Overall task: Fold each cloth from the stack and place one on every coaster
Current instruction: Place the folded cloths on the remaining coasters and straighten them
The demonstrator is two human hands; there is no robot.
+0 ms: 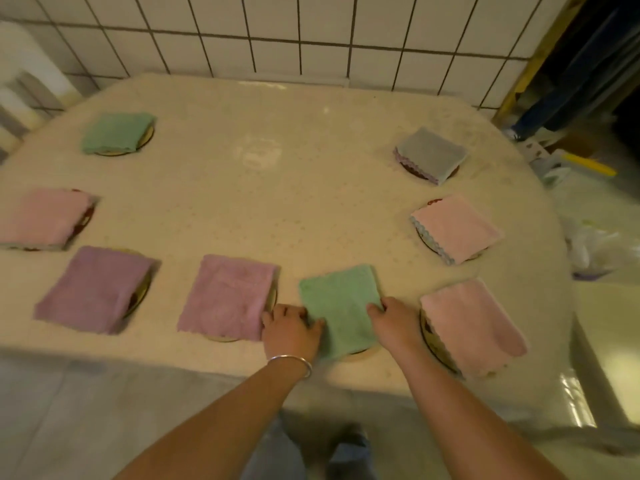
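A folded green cloth [341, 308] lies on a coaster [362, 355] near the table's front edge. My left hand [289, 329] rests on its left side, fingers on the fabric. My right hand [391, 323] touches its right edge. Several other folded cloths lie on coasters around the table: purple [227, 296], purple [93, 287], pink [43, 218], green [116, 132], grey [431, 154], pink [457, 228] and pink [472, 323]. No stack of cloths is in view.
The cream table [277, 202] stands against a white tiled wall [311, 32]. A white chair [24, 84] is at the far left. Clutter with a plastic bag [595, 251] lies on the floor at the right.
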